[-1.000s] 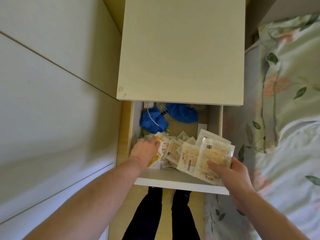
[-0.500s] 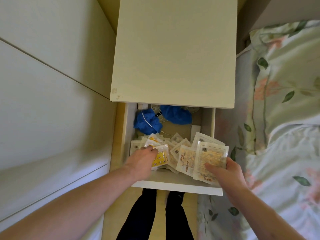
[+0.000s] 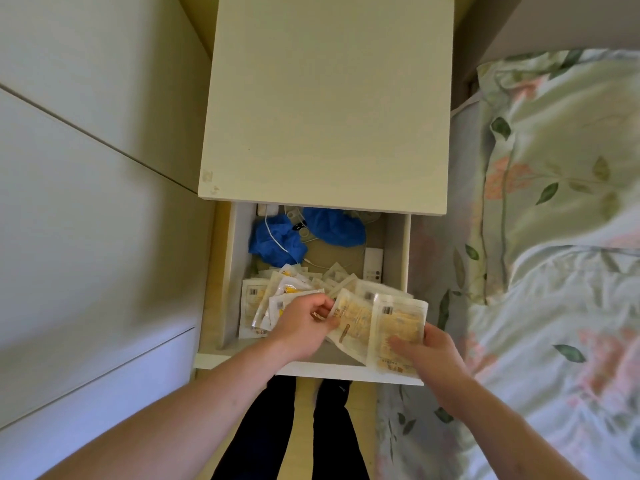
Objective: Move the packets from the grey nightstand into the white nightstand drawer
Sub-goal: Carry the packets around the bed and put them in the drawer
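Note:
The white nightstand (image 3: 329, 98) stands below me with its drawer (image 3: 225, 360) pulled open. Several flat packets (image 3: 256, 303) with yellow contents lie in the drawer's front half. My right hand (image 3: 429, 355) grips a fan of large packets (image 3: 398, 327) over the drawer's front right corner. My left hand (image 3: 304, 323) is over the packets at the drawer's middle, fingers curled and pinching the edge of a packet (image 3: 346, 320) from that fan.
Blue crumpled cloth (image 3: 277, 240), a white cable (image 3: 277, 240) and a white remote (image 3: 373, 265) lie at the drawer's back. A bed with floral bedding (image 3: 554, 237) is on the right, pale cabinet fronts (image 3: 86, 202) on the left. My legs (image 3: 294, 438) stand below the drawer front.
My left hand has moved right from the small yellow packets to the fan in my right hand. The right hand has shifted slightly toward the drawer's front.

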`<move>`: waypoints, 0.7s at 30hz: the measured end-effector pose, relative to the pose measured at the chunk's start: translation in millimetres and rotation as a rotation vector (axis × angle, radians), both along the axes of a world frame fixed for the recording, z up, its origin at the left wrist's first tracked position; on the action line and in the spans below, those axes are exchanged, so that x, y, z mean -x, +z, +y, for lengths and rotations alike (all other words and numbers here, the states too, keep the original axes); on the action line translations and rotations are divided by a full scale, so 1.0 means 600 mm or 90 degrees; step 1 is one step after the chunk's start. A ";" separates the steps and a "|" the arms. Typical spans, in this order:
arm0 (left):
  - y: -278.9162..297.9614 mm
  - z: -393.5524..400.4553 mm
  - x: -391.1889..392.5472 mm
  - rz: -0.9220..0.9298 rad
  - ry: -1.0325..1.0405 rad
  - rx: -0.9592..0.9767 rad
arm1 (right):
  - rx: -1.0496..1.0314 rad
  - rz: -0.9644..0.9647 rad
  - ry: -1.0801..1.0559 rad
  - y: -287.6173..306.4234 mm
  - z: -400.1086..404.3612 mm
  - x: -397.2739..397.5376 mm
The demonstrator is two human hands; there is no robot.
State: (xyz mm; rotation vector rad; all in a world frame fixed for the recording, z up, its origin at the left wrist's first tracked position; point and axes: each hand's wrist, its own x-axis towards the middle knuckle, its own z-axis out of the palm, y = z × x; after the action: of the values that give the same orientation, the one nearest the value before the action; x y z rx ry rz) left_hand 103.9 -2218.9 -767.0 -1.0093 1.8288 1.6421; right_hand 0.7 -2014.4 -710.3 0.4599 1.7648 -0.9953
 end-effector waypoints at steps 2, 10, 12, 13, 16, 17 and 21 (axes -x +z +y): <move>-0.001 -0.009 0.001 0.031 -0.018 0.020 | -0.015 0.011 0.095 0.000 0.005 -0.002; -0.011 -0.019 0.028 0.009 -0.046 -0.026 | 0.008 -0.071 0.166 -0.009 -0.002 -0.012; -0.008 -0.018 0.040 -0.001 -0.067 -0.046 | 0.008 -0.077 0.155 -0.013 0.000 -0.016; -0.007 -0.017 0.044 -0.008 -0.075 -0.061 | 0.004 -0.069 0.147 -0.014 0.001 -0.018; -0.007 -0.015 0.052 0.009 -0.126 -0.042 | -0.047 0.017 0.101 -0.013 0.005 -0.022; -0.010 -0.014 0.054 0.018 -0.124 -0.020 | -0.076 0.057 0.087 -0.012 0.007 -0.022; -0.036 -0.006 0.076 0.009 -0.086 0.040 | -0.134 0.149 0.031 -0.006 0.011 -0.013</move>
State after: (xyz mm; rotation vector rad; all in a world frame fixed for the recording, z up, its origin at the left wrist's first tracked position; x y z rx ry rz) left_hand 58.5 -2222.6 -788.6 -0.8818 1.9241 1.5240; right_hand 8.5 -2008.1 -713.9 0.4441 2.0932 -0.8601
